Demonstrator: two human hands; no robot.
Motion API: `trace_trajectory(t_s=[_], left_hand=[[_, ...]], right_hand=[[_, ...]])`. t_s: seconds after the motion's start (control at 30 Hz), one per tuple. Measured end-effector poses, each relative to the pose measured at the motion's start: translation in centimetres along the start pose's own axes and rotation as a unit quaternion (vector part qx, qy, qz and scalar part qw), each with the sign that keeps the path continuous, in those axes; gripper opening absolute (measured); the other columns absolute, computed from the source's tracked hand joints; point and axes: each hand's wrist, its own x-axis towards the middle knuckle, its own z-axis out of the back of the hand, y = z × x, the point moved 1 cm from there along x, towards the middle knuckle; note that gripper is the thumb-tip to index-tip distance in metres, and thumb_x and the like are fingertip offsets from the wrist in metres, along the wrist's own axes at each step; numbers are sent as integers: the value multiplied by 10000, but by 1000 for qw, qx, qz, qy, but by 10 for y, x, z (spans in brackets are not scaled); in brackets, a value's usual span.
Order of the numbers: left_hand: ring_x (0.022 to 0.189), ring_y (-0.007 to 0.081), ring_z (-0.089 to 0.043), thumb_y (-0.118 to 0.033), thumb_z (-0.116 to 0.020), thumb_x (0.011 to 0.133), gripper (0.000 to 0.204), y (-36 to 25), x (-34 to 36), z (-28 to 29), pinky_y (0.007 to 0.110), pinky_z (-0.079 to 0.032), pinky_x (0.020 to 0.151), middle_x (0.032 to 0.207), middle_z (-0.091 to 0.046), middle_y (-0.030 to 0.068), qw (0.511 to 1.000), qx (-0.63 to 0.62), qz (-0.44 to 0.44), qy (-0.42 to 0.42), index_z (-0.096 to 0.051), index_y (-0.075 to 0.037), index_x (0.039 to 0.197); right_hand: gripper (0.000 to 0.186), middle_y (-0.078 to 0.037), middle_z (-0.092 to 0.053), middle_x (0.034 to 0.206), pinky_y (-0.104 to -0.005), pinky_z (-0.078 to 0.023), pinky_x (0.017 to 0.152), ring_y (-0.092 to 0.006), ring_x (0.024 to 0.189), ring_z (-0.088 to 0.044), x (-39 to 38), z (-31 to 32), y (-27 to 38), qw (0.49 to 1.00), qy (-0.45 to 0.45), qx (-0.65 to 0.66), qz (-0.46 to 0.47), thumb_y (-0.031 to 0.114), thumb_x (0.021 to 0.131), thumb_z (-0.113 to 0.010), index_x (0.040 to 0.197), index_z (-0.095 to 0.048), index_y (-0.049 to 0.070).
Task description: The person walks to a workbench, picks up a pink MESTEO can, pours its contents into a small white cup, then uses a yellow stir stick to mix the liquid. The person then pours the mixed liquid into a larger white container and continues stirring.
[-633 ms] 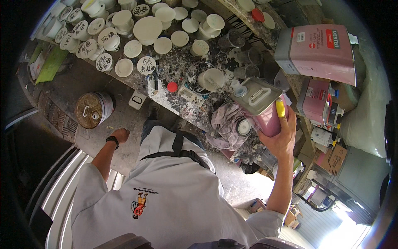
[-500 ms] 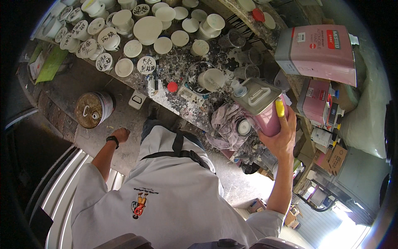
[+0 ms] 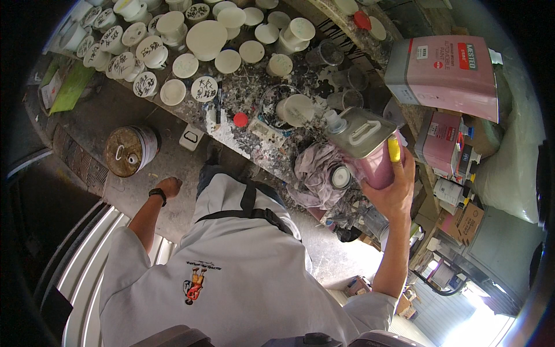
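The person's right hand (image 3: 394, 191) was spread partway open, its fingers wrapped around the side of a pink rectangular metal can with a grey top (image 3: 363, 134); one digit wore a yellow wrap (image 3: 393, 148). The can was leaning, its translucent plastic spout (image 3: 334, 121) to the left, above the paint-spattered workbench (image 3: 231, 141) and beside a crumpled pinkish-grey cloth rag (image 3: 315, 173); any label on it was hidden. The left hand (image 3: 170, 187) was apart from the bench, fingers curled in and gripping nothing visible. Black handwriting marked many white round plastic tubs (image 3: 204, 89). A larger pink rectangular can (image 3: 448, 75) bore printed lettering, a red label and small white stickers. Small dark lettering accompanied a colourful figure emblem (image 3: 195, 285) on the pale grey shirt (image 3: 254, 289).
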Motion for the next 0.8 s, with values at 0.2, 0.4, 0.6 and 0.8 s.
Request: trace_trajectory(t_s=[0.2, 0.4, 0.6, 0.8], left_hand=[[1139, 491, -646, -357, -376, 1102, 471, 1, 1, -1, 586, -499, 990, 1242, -671, 306, 998, -45, 38, -5, -664, 9, 1174], [1134, 484, -647, -350, -390, 1093, 431, 13, 7, -10, 579, -509, 971, 1221, -669, 298, 997, -60, 49, -29, -650, -8, 1122], [1152, 472, -660, -415, -344, 1111, 566, 21, 18, -4, 553, -498, 1033, 1233, -691, 316, 999, -25, 29, 19, -655, 38, 1249], [1062, 466, -682, -374, -394, 1098, 443, -22, -7, 42, 574, -530, 910, 1124, -713, 280, 997, -20, 13, -69, -628, -32, 1253]], right_hand=[[998, -226, -551, 1395, -479, -522, 1032, -419, 1242, -601, -3, 6, -4, 997, -22, 73, -23, 176, 575, -904, 1502, -552, 68], [988, -188, -576, 1361, -442, -543, 1010, -372, 1198, -636, -9, 12, -4, 997, -26, 55, -39, 152, 589, -908, 1495, -532, 33], [984, -183, -566, 1377, -446, -535, 1016, -367, 1221, -628, -15, 12, -7, 995, -43, 76, -38, 154, 594, -908, 1503, -546, 48], [986, -186, -572, 1382, -433, -538, 1010, -370, 1215, -629, -25, 16, -7, 994, -51, 78, -51, 140, 588, -907, 1500, -544, 49]])
